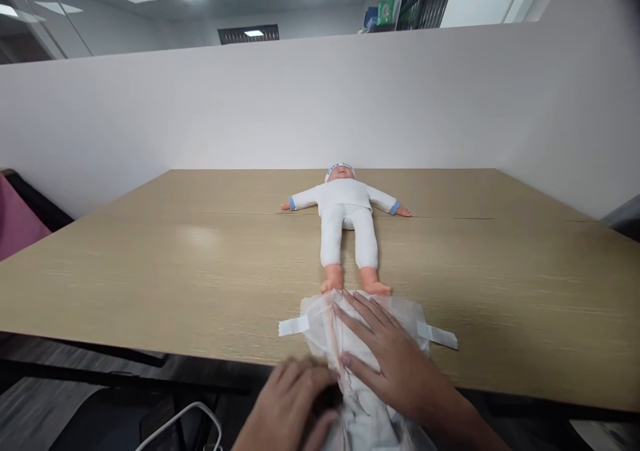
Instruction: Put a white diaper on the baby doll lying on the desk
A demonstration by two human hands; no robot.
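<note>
A baby doll (347,221) in a white suit and cap lies on its back on the wooden table (175,278), arms spread, feet toward me. Just below its feet a white diaper (320,321) with side tabs hangs over the table's front edge. My right hand (390,358) lies flat on the diaper, fingers stretched toward the doll's feet. Near the lower end of the diaper, past the table edge, my left hand (290,408) has its fingers curled on the diaper's lower part.
A white partition wall (200,111) runs behind the table. Something pink (15,221) sits at the far left. A white cable (195,414) loops below the table's front edge, over a dark floor.
</note>
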